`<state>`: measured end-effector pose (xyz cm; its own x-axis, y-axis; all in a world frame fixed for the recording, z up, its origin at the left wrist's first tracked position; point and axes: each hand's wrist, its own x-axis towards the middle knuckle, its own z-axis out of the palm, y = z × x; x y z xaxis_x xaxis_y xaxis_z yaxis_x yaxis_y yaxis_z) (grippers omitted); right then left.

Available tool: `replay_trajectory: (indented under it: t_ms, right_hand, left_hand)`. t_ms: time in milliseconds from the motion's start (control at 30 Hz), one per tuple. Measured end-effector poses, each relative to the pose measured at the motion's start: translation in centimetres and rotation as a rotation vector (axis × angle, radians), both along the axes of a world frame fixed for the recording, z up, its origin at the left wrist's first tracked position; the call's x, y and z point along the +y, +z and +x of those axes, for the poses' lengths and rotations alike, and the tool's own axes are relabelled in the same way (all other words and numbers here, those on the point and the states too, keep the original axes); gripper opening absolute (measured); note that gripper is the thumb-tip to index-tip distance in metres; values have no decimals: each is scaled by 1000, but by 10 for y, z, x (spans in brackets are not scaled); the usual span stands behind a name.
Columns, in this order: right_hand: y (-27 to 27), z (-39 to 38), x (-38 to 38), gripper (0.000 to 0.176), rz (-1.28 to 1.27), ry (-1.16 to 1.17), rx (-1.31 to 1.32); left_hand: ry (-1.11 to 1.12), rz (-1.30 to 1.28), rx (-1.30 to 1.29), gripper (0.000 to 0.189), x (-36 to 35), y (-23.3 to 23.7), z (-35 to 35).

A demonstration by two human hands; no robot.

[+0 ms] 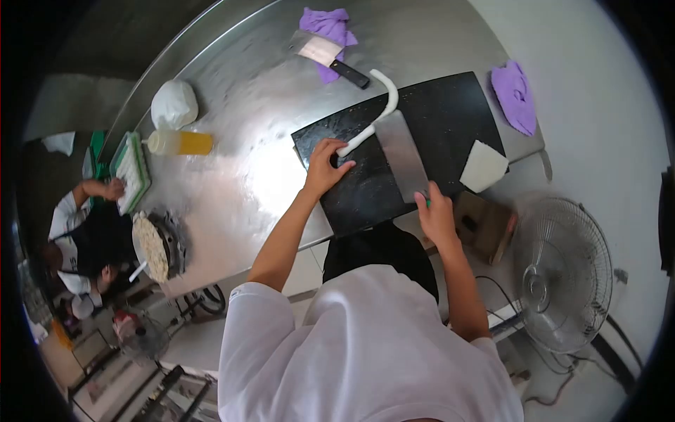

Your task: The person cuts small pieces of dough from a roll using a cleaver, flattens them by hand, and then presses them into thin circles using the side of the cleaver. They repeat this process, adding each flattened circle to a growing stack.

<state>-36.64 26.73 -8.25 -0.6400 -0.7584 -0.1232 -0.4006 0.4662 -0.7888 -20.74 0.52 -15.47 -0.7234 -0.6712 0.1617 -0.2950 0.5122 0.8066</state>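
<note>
A long white dough rope (362,139) lies across the black board (443,112), its far end curving past the board's back edge. My left hand (327,169) has thumb and fingers around the near end of this rope. In my right hand (438,216) is the handle of a broad cleaver (402,156), a bit of green showing at the grip. The cleaver's blade points away from me over the board, and its far corner meets the rope near the bend. A white flat scraper-like piece (484,167) rests at the board's right edge.
Behind the board, another cleaver (320,50) lies on a purple cloth (327,24). A second purple cloth (515,97) sits at right. An oil bottle (181,143), white bag (174,104) and green-edged tray (132,172) stand left, near a co-worker (98,232) beside a pan (153,246). A fan (562,274) stands right.
</note>
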Motion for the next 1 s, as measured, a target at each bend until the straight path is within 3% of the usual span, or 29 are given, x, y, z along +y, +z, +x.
replay_trajectory:
  t_ms: [67, 200, 467, 633, 700, 800, 900, 933, 1000]
  right_hand:
    - [2, -4, -28, 30, 61, 123, 19]
    - [10, 1, -57, 30, 188, 302, 74]
    - [1, 33, -83, 25, 375, 322, 211]
    - [-18, 65, -108, 22, 338, 101, 214]
    - [-25, 66, -103, 24, 200, 61, 148]
    - [-24, 96, -44, 32, -49, -241, 98]
    - [-31, 129, 44, 33, -12, -562, -95]
    - [-31, 140, 69, 31, -1, -683, -181]
    - [-28, 159, 108, 26, -5, -874, -296]
  left_hand:
    - [-117, -189, 74, 38, -3, 2, 19]
    - [-122, -215, 90, 22, -12, -16, 32]
    - [-241, -339, 40, 20, -39, -23, 16]
    - [-276, -322, 170, 20, -37, -26, 12]
    - [-357, -276, 188, 23, -33, -21, 12]
    - [-438, 16, 162, 23, 7, 7, 19]
    - [-884, -134, -71, 28, 48, 12, -2]
    - [-912, -139, -72, 28, 54, 7, -12]
    - [-904, -188, -433, 33, 67, -1, -35]
